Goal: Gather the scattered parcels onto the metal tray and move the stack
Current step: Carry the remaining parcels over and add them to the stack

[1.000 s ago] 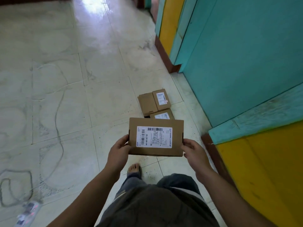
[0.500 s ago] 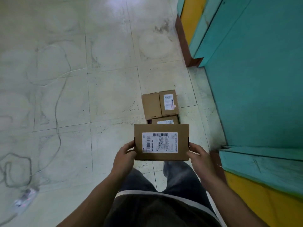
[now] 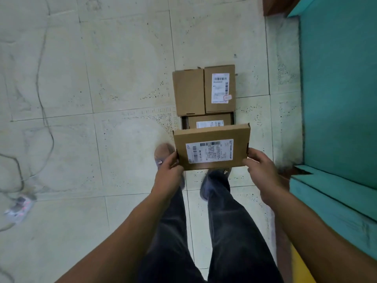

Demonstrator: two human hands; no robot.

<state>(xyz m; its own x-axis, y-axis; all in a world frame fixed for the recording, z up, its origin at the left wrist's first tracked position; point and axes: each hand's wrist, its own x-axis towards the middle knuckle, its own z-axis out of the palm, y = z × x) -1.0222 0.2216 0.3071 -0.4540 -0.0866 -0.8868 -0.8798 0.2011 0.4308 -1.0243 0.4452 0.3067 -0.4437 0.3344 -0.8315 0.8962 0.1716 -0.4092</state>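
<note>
Standing on the pale tiled floor [image 3: 122,78], with the teal wall [image 3: 336,88] close on the right, the person has the pile right ahead of the feet. The pile lies on the floor: a plain box [image 3: 188,91] and a labelled box [image 3: 220,88] sit side by side, touching, on the far part. A third parcel [image 3: 210,121] lies lower on the near part. A dark rim [image 3: 184,122] shows along its left side. This is probably the metal tray, though too little of it shows to be sure.

The held parcel [image 3: 212,149] is flat and wide, carried in the air just near of the pile, with its far edge covering part of the third parcel. The left hand [image 3: 168,170] grips its left edge and the right hand [image 3: 260,168] grips its right edge. The fingers curl under and the thumbs press on top.

The step in hand looks like setting this parcel on the pile. The open spot is the lower near part, on top of the third parcel. To do it well, bend low before letting go, keep the parcel level, and line its long side up with the near rim. Set the far edge down first against the two boxes, then slide the fingers out sideways. The white label [image 3: 209,151] is best left facing up.
</note>
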